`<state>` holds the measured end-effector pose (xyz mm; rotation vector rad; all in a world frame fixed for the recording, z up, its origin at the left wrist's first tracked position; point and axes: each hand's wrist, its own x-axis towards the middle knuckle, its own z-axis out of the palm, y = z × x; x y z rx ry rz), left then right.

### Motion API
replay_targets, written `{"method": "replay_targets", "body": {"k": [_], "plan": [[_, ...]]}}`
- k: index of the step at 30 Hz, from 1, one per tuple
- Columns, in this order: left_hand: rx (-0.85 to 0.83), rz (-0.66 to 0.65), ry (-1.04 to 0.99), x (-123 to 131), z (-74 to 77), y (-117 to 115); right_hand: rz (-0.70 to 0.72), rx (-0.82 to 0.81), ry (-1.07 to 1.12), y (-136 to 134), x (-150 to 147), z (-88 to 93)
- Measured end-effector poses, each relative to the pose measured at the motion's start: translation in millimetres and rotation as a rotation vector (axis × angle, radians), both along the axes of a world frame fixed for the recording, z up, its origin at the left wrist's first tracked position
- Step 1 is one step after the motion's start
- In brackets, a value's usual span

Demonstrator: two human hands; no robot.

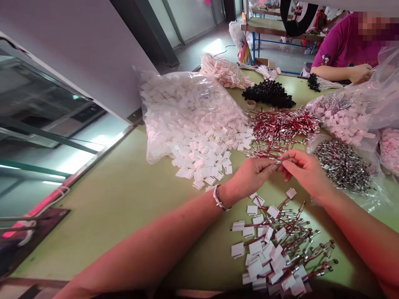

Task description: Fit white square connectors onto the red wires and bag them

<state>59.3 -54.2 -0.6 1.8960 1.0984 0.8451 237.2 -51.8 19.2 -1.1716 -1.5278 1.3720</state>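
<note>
My left hand (261, 171), with a bracelet (218, 198) at its wrist, pinches thumb against forefinger. Facing it, my right hand (301, 169) is closed in a pinch too, and the fingertips of both nearly touch. Something small with a metallic glint shows between them; its kind is too hidden to tell. Right behind the fingers lies a heap of short red wires with metal ends (282, 126). Below my hands spreads a pile of red wires with flat white plastic pieces (255, 248) at one end and small metal-ended cylinders (321, 251) at the other.
A clear bag (190, 97) spills white plastic pieces (202, 164) onto the green table (124, 199). On the right lie a bag of small metal parts (341, 166) and a bag of white pieces (346, 120). Black connectors (268, 93) lie farther back. A co-worker's hand (360, 74) is across the table.
</note>
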Motion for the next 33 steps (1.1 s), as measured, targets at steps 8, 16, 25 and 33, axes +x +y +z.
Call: {"method": "replay_targets", "body": {"k": [8, 16, 25, 33], "plan": [[-0.039, 0.000, 0.000, -5, 4.4, 2, -0.052, -0.019, 0.128, 4, 7, -9.4], [-0.039, -0.037, 0.018, -6, 1.7, 2, -0.027, -0.041, 0.063, 4, 5, -10.0], [0.298, -0.013, 0.325, -7, -4.5, -10, 0.099, -0.125, -0.018, -5, 4, 4.4], [0.124, 0.024, 0.103, -9, 1.7, 1, -0.035, -0.077, 0.118, 3, 9, 1.4]]}}
